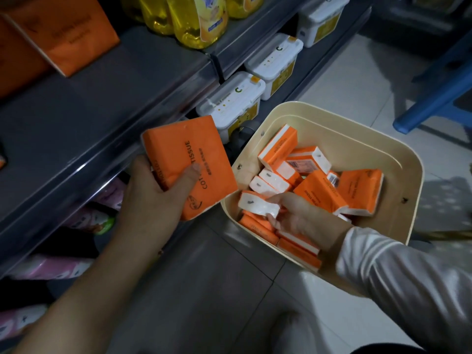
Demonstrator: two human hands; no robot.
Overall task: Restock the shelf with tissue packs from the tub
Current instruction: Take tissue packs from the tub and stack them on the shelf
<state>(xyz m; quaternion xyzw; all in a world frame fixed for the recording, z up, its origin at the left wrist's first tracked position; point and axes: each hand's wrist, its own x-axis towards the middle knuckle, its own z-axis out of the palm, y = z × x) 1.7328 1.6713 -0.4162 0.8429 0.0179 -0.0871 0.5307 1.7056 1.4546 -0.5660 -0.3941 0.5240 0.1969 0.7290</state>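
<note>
Hidden: a pale sleeve (pixel 408 272) covers the near wall of the tub (pixel 398 154). The lower packs in the heap (pixel 319 190) lie under others, so their number cannot be told.
Hard to read: the small print on the wrappers is blurred; only "TISSUE" is plain.
Cut off: the orange packs on the shelf (pixel 63 34) run out at the top left corner, and the yellow bottles (pixel 196 19) lose their tops.
Left hand (pixel 150 190): curled round one tissue pack (pixel 199 159), thumb across its printed face. The pack is held tilted in front of the shelf edge, just left of the tub.
Right hand (pixel 304 218): down inside the tub, fingers pinching the white end of a second pack (pixel 258 204) on the heap.
Tub: cream, on the floor just beside the shelving.
Shelf (pixel 76 118): dark grey, dimly lit.
Lower tiers: white lidded boxes (pixel 235 100) and pink packs (pixel 51 267), the latter in shadow.
Floor (pixel 229 290): tiled, grey by the shelving and pale further out.
Room: a blue stool (pixel 439 93) at the right edge, partly out of view.
</note>
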